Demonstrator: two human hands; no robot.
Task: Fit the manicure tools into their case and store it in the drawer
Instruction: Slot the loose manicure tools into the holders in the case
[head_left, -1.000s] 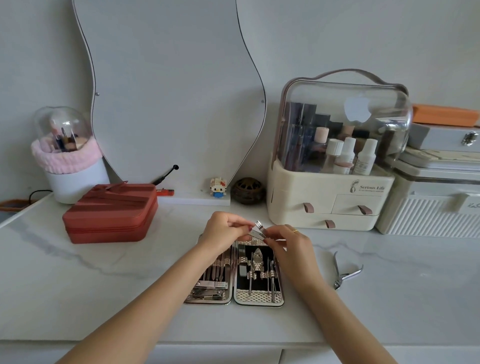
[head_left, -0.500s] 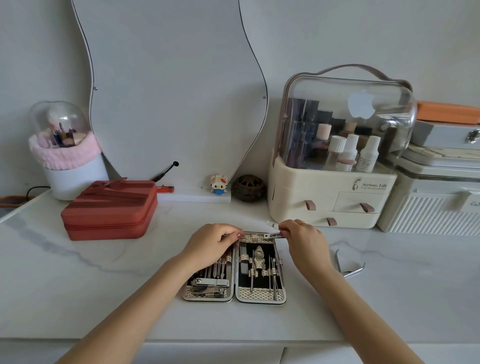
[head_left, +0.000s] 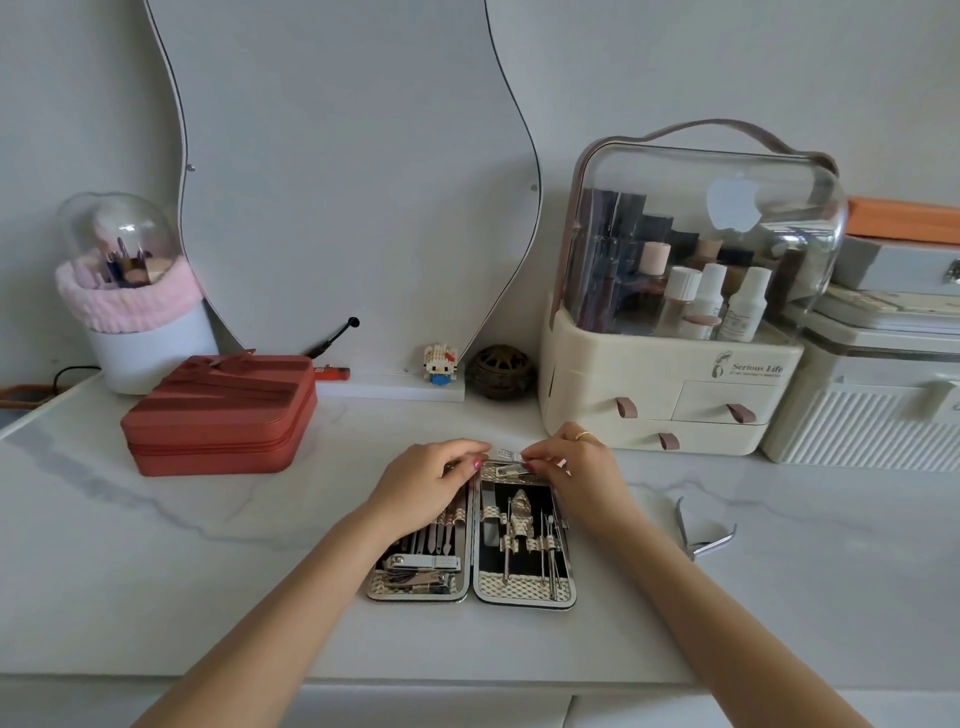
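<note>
Two hands work at the far edge of the open manicure case with its cream woven-pattern lining (head_left: 470, 590), which lies flat on the white marble-look vanity top (head_left: 156, 597) in the single head view. The left hand (head_left: 423, 491) has its fingers curled down over the top of the case's left half, though whether it grips a tool or only steadies the case I cannot tell. The right hand (head_left: 576, 470) pinches a small flat silver nail clipper (head_left: 506, 470) at the top of the right half, apparently seating it. One risk, as I judge it, is that the small clipper slips from the pinch or sits proud of its loop, so the case would not close flat; pressing at the far edge could also tip or slide the light case on the smooth top. Another is that the curved silver cuticle nipper (head_left: 704, 535), lying well apart to the right, gets forgotten before closing. Counting: one case with two halves; one loose nipper; one clipper in hand; one larger clipper (head_left: 423, 564) low in the left half; several slim tools strapped in each half, too fine to count surely. Behind stand one cream cosmetics organiser with a clear domed lid (head_left: 670, 364) showing three drawer pulls, and one red zipped box (head_left: 221, 413).
</note>
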